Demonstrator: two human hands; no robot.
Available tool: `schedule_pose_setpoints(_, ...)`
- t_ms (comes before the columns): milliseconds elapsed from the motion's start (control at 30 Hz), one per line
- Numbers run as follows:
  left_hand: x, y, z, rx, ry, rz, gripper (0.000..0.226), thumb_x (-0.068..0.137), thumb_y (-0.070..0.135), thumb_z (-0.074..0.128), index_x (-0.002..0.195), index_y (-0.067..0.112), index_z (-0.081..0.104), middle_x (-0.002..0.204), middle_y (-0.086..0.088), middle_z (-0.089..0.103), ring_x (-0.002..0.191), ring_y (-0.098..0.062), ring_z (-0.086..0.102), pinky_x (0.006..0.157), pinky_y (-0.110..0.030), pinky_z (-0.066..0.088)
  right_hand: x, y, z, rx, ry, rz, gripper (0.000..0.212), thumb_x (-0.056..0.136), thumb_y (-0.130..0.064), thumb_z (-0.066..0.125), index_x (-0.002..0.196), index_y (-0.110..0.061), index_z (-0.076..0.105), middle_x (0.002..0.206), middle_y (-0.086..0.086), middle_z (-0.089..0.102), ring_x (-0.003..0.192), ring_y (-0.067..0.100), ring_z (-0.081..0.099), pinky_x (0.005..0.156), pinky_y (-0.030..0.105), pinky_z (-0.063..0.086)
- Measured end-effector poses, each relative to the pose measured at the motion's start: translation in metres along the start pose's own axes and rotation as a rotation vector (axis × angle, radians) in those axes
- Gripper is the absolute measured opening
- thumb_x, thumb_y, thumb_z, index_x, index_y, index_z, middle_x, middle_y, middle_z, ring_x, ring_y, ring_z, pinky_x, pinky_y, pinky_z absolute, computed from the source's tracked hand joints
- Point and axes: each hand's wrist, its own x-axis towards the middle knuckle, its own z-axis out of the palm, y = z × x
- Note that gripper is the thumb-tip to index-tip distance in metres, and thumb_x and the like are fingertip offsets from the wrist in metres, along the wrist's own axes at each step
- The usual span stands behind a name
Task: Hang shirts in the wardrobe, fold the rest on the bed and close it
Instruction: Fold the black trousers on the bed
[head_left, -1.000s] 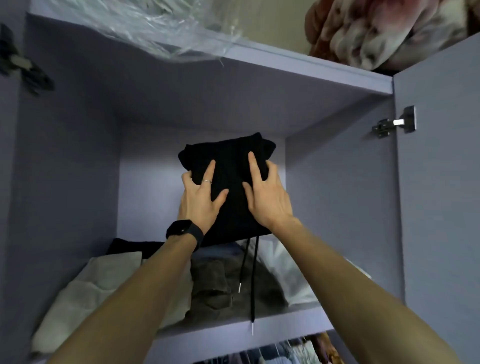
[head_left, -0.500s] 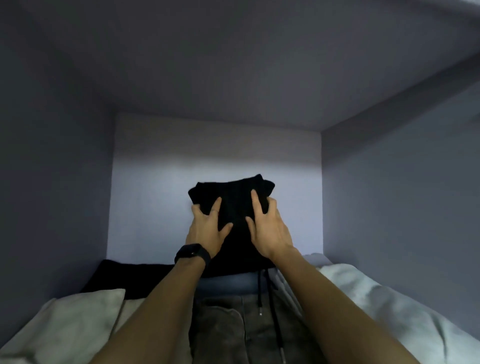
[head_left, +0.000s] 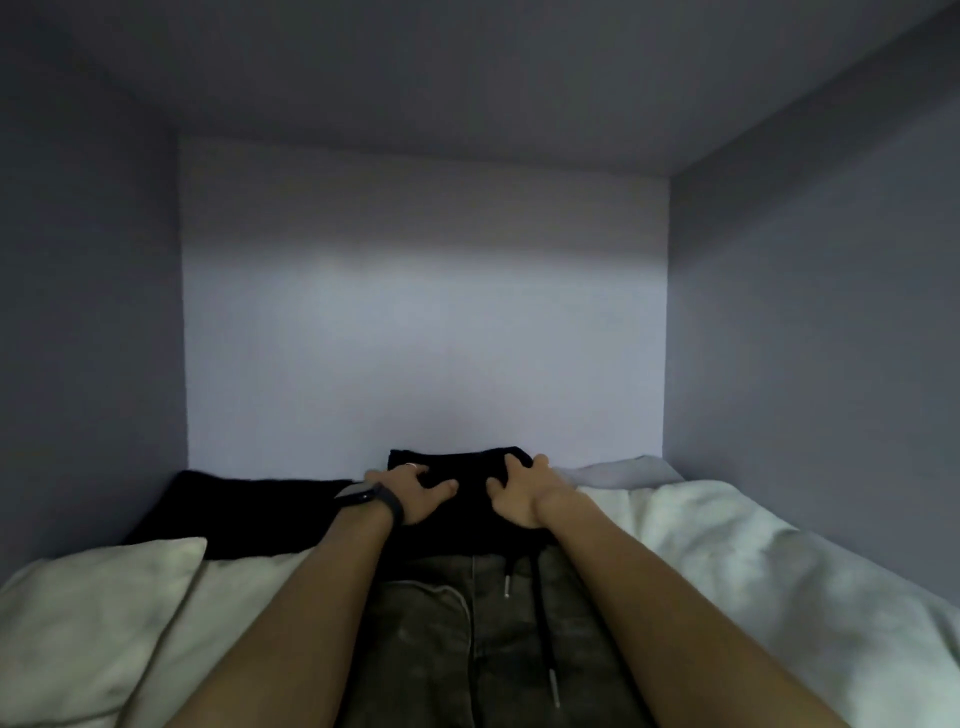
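Observation:
A folded black garment (head_left: 467, 467) with drawstrings lies at the back of a wardrobe shelf compartment, on top of a pile of clothes. My left hand (head_left: 410, 491), with a black watch on the wrist, and my right hand (head_left: 519, 488) sit on it side by side. The fingers of both hands bend down over the garment and grip it. Two black drawstrings (head_left: 545, 634) with metal tips trail forward over grey-brown trousers (head_left: 441, 649) between my forearms.
Pale folded fabric lies on the left (head_left: 93, 613) and white fabric on the right (head_left: 727, 545). Another black item (head_left: 249, 504) sits at the back left. The lilac back wall (head_left: 426, 322), side walls and low ceiling enclose the compartment.
The black garment has gone from being held up in front of the shelf to lying low at the back on the pile. My view has moved into the compartment.

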Motion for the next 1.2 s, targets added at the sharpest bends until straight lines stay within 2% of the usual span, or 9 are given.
schedule_pose_setpoints(67,-0.006,0.004,-0.005,0.190,0.055,-0.038,0.083,0.084,0.084,0.034,0.153,0.039,0.030,0.162,-0.012,0.014,0.146,-0.034,0.021,0.117,-0.046,0.021,-0.002,-0.001,-0.003,-0.175,0.057,0.003,0.071,0.101,-0.057,0.025,0.160,-0.019,0.012,0.164,0.016,0.003,0.145,0.041,0.020,0.115,0.050,0.025)
schedule_pose_setpoints(167,-0.006,0.015,-0.005,0.363,0.169,0.109,0.069,0.094,0.069,0.028,0.154,0.036,0.029,0.167,-0.001,-0.002,0.152,-0.027,0.002,0.118,-0.058,0.005,0.002,-0.007,-0.001,-0.250,0.189,-0.167,0.066,0.101,-0.054,0.024,0.160,-0.030,0.008,0.167,-0.001,-0.018,0.153,0.029,-0.005,0.120,0.052,0.009)
schedule_pose_setpoints(267,-0.001,0.015,0.016,0.282,0.011,0.153,0.066,0.099,0.064,0.019,0.158,0.038,0.011,0.167,0.007,-0.004,0.153,-0.018,-0.010,0.118,-0.056,-0.004,0.006,-0.002,0.016,-0.096,-0.001,-0.219,0.058,0.104,-0.053,0.015,0.158,-0.042,-0.003,0.166,-0.009,-0.020,0.152,0.015,-0.019,0.122,0.054,-0.007)
schedule_pose_setpoints(400,0.007,0.007,0.029,0.253,-0.014,0.124,0.067,0.096,0.069,0.014,0.157,0.042,0.007,0.166,0.012,-0.006,0.153,-0.017,-0.013,0.119,-0.056,-0.005,0.010,0.004,0.022,-0.033,-0.075,-0.175,0.057,0.103,-0.058,0.010,0.157,-0.046,-0.004,0.165,-0.012,-0.020,0.151,0.012,-0.022,0.122,0.056,-0.009)
schedule_pose_setpoints(500,0.002,0.015,0.016,0.293,-0.041,0.137,0.067,0.097,0.068,0.016,0.158,0.039,0.013,0.167,0.009,0.001,0.154,-0.018,-0.005,0.120,-0.055,0.002,0.002,-0.001,0.010,-0.110,-0.079,-0.157,0.057,0.104,-0.056,0.012,0.158,-0.043,-0.003,0.166,-0.008,-0.019,0.153,0.016,-0.019,0.121,0.059,-0.005)
schedule_pose_setpoints(667,-0.053,0.027,-0.041,0.219,0.070,0.223,0.046,0.104,0.044,0.038,0.139,0.020,0.056,0.142,-0.010,0.056,0.126,-0.028,0.053,0.106,-0.036,0.043,-0.059,-0.005,-0.035,-0.150,0.027,-0.276,0.059,0.106,-0.039,0.033,0.160,-0.031,0.012,0.169,0.000,-0.007,0.155,0.021,0.000,0.123,0.056,0.007)
schedule_pose_setpoints(867,-0.216,0.012,-0.050,0.226,0.350,0.227,0.051,0.096,0.047,0.049,0.143,0.031,0.049,0.141,-0.004,0.056,0.126,-0.027,0.053,0.103,-0.040,0.046,-0.182,0.000,-0.049,0.031,0.197,-0.509,0.056,0.105,-0.040,0.039,0.158,-0.033,0.024,0.169,-0.001,0.007,0.154,0.020,0.009,0.123,0.048,0.017)
schedule_pose_setpoints(1067,-0.404,-0.045,0.001,0.214,0.560,-0.069,0.054,0.094,0.049,0.046,0.147,0.037,0.042,0.149,0.005,0.046,0.136,-0.022,0.039,0.108,-0.042,0.033,-0.331,-0.016,0.015,0.254,0.455,-0.854,0.047,0.100,-0.036,0.050,0.147,-0.032,0.048,0.161,-0.007,0.033,0.149,0.014,0.025,0.120,0.041,0.025)
schedule_pose_setpoints(1200,-0.560,-0.107,0.054,0.215,0.544,-0.348,0.052,0.095,0.049,0.046,0.146,0.040,0.041,0.146,0.010,0.047,0.132,-0.021,0.041,0.104,-0.041,0.037,-0.434,-0.038,0.089,0.445,0.303,-1.056,0.044,0.098,-0.029,0.058,0.142,-0.028,0.056,0.154,-0.005,0.045,0.141,0.017,0.039,0.116,0.038,0.033)
